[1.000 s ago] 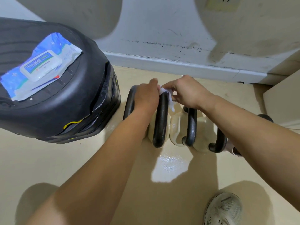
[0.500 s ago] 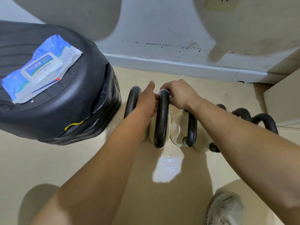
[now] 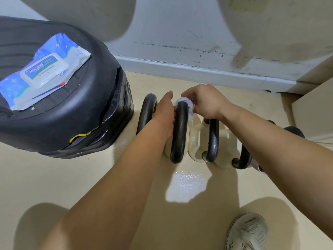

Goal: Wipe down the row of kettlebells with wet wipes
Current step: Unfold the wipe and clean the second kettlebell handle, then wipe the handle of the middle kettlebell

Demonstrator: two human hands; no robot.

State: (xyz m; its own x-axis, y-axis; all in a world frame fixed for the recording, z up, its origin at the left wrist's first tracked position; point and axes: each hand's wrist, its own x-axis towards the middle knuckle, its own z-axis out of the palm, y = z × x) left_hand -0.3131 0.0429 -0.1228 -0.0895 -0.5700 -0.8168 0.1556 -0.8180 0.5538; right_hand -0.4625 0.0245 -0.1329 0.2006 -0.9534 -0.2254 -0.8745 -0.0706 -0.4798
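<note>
Right hand (image 3: 207, 103) is pinching the wipe (image 3: 182, 102), draping it over the top of the second handle (image 3: 179, 134) from the left. Left hand (image 3: 164, 114) is sitting between the first handle (image 3: 146, 112) and that one, probably steadying it; fingers hidden, grip unclear. Kettlebells (image 3: 197, 141) are standing in a row by the wall (image 3: 180, 24). Progress looks early: second bell being worked, at least three to its right likely remaining. Pack (image 3: 43, 69) on the black case (image 3: 72, 114) is showing "75%"; other print too small.
</note>
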